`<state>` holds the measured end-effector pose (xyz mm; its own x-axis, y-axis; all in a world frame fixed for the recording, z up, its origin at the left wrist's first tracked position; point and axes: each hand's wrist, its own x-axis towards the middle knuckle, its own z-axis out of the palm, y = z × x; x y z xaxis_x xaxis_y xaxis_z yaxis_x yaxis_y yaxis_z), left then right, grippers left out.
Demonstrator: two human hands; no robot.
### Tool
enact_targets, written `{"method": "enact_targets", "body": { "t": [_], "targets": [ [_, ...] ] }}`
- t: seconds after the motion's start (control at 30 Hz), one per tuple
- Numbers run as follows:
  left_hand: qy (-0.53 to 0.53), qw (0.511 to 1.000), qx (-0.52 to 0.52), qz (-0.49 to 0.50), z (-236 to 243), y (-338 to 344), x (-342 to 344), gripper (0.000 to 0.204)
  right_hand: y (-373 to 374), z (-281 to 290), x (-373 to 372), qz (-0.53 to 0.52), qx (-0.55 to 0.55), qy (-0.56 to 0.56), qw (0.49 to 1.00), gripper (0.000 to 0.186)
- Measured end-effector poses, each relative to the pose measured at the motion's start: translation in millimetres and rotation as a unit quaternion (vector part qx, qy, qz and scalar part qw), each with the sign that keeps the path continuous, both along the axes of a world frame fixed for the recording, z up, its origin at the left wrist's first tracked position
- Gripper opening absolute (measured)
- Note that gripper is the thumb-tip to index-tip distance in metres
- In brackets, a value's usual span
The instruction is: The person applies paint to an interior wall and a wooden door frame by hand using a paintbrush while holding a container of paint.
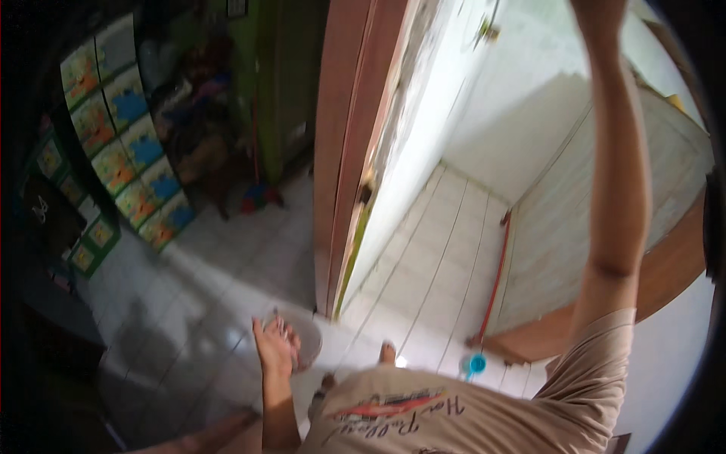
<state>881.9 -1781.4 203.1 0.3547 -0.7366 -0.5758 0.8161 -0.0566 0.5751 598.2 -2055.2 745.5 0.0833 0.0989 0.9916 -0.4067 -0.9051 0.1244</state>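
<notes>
My left hand (277,346) is held low in front of me, palm turned up, with its fingers curled and the thumb apart. Something small and pale may lie in the curled fingers, too blurred to name. Below and just right of that hand, a round pale basin (310,349) sits on the tiled floor, partly hidden by it. My right arm stretches far up past the door frame side; only the wrist and a bit of my right hand (599,10) show at the top edge, its fingers cut off. Whatever it touches is out of view.
A brown wooden door frame (344,151) stands ahead, beside a whitish wall. Right of it leans a large pale board (575,219) with a thin red pole (495,280). A teal dipper (475,365) lies near my feet. A patterned drawer cabinet (128,136) stands far left.
</notes>
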Motion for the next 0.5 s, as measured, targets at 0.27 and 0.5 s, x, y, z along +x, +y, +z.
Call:
{"method": "enact_targets", "body": {
  "t": [0.27,0.5],
  "targets": [
    [-0.050,0.998,-0.024,0.002,-16.3,-8.6,-4.5,0.071,1.6,66.6,-5.2,0.155,0.015,-0.102,0.983,0.019],
    [-0.003,0.999,-0.030,-0.030,-29.5,-15.9,-8.0,0.074,-13.5,127.6,19.0,0.127,-0.058,-0.080,0.987,0.019]
  ]
}}
